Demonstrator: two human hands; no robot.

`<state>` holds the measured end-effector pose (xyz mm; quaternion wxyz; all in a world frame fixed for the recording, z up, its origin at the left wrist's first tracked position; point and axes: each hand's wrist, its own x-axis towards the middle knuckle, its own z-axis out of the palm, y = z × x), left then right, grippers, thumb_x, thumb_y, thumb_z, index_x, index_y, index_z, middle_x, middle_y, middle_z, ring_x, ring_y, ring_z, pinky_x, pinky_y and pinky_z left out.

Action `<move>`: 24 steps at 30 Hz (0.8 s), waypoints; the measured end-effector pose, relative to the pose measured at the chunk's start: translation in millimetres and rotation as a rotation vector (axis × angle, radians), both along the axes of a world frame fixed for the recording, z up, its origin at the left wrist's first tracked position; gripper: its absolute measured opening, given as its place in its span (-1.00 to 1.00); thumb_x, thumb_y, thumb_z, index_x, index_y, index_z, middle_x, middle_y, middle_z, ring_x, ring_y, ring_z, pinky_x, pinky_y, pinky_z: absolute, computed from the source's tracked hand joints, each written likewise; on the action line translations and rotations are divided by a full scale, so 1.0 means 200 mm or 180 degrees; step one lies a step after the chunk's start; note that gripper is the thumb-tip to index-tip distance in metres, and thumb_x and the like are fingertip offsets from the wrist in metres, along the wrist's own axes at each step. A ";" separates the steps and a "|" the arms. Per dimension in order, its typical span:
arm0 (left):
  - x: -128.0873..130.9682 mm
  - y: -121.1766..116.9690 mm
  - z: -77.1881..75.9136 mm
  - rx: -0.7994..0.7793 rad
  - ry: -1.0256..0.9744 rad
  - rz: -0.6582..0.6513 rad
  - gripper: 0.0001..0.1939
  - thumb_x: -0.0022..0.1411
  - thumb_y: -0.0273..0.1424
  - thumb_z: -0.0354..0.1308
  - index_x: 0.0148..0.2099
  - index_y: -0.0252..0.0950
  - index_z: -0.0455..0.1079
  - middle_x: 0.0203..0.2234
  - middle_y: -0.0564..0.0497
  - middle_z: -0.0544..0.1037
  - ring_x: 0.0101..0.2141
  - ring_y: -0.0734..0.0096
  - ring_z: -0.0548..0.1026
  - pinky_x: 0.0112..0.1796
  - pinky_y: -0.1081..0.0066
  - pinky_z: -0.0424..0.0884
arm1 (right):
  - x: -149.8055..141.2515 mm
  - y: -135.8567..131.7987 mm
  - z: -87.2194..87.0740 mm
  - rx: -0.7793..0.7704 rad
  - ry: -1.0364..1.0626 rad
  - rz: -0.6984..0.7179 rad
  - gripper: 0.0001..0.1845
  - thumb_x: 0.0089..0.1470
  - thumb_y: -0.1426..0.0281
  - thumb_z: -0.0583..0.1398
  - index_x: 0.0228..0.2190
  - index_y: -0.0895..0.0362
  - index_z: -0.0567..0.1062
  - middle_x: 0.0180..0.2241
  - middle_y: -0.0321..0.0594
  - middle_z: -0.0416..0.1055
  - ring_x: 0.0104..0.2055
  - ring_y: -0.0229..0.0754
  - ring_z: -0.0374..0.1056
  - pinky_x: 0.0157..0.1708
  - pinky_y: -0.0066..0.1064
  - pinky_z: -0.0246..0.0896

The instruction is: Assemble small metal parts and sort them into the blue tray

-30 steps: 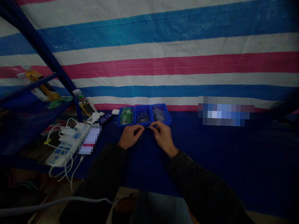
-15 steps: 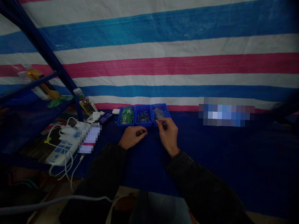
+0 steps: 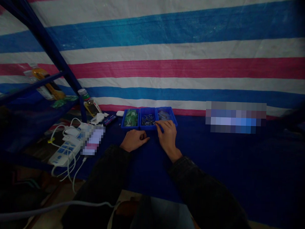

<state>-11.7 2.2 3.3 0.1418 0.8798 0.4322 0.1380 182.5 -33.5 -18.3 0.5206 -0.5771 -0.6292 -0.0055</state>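
Blue plastic divided tray [image 3: 147, 128] sat straight ahead of the hands, within easy reach, its small metal pins [image 3: 147, 120] jumbled in the middle compartment, long axes pointing every way. The right hand [image 3: 167, 136] had its bunched fingertips [image 3: 158, 124] at the tray's front edge, any pinch impossible to tell; the left hand [image 3: 133, 140] lay loosely curled on navy cloth [image 3: 150, 168]

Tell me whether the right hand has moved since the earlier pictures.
Yes. Judged against the blue three-compartment tray, the right hand has shifted left since the last picture, its fingers now at the tray's front rim near the divider between the middle and right compartments.
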 end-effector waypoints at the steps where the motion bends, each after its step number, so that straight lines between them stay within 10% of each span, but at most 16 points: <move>1: 0.00 0.00 0.00 -0.0008 0.0008 -0.0036 -0.75 0.28 -0.16 0.23 -0.33 -0.22 0.50 -0.52 0.07 0.57 -0.49 0.41 0.48 -0.45 0.46 0.19 | 0.00 0.00 0.00 -0.0046 -0.0109 0.0038 -0.76 0.31 0.37 0.14 -0.10 0.06 0.60 -0.09 -0.12 0.58 -0.05 0.02 0.34 0.02 -0.08 0.17; 24: 0.00 0.01 -0.03 0.0151 -0.0070 -0.0188 -0.82 0.40 -0.28 0.10 -0.18 -0.22 0.48 -0.38 -0.01 0.61 -0.37 0.33 0.56 -0.39 0.44 0.28 | -0.06 -0.07 -0.08 -0.0977 -0.0831 0.1104 -0.87 0.21 0.45 0.25 -0.17 0.06 0.53 -0.21 -0.19 0.50 -0.11 -0.08 0.38 -0.06 -0.26 0.25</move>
